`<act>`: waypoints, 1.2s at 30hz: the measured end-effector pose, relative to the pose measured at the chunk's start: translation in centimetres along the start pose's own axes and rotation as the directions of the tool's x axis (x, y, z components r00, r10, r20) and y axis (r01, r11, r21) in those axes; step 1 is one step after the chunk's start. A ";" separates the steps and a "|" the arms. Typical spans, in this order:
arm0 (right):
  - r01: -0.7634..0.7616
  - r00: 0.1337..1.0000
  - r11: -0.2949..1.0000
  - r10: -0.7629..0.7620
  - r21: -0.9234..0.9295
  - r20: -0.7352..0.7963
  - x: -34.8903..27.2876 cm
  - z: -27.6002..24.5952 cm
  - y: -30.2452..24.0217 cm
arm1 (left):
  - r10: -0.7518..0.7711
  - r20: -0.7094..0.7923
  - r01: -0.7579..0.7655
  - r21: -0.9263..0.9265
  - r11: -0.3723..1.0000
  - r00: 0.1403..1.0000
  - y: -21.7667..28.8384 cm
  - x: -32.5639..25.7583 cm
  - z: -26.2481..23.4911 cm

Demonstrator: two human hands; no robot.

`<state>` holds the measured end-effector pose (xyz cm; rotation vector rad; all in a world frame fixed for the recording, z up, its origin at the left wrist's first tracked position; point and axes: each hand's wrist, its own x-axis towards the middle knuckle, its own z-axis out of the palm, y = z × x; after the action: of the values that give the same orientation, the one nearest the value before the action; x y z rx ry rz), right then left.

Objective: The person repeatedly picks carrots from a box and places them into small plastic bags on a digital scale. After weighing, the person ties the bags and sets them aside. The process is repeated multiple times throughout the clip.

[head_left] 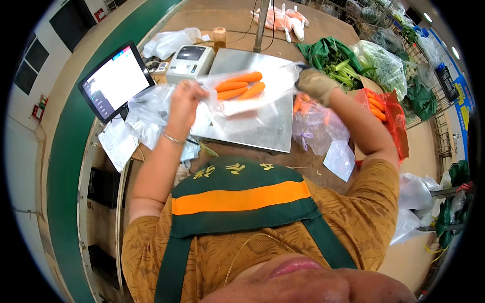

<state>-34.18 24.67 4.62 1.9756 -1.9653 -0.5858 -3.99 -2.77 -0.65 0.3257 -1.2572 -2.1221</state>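
A clear plastic bag point(275, 91) with several orange carrots point(241, 86) inside is stretched between my two hands, above a metal scale plate point(252, 132). My bare left hand point(189, 96) pinches the bag's left end. My right hand point(316, 85), in a tan and dark work glove, grips its right end; the fingertips are slightly blurred. Right of the plate, below my gloved hand, lies another thin plastic bag point(321, 129) with orange produce showing through. A bracelet circles my left wrist.
Left of the plate stand a label printer point(191, 61) and a tilted screen point(116, 81), with crumpled plastic bags point(151, 111) nearby. Green vegetables point(343, 73) and a red bag of carrots point(399, 121) sit to the right. A metal pole point(260, 28) rises behind the plate.
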 end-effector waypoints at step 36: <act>0.253 0.896 0.491 0.205 0.834 -0.393 -6.7 -16.6 -4.7 | -0.466 0.711 -0.454 0.698 0.553 0.526 0.6 -6.7 8.7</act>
<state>-21.96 30.20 17.43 2.3106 -2.0701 1.0822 -3.03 7.33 3.55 -0.4847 -2.9029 -1.4004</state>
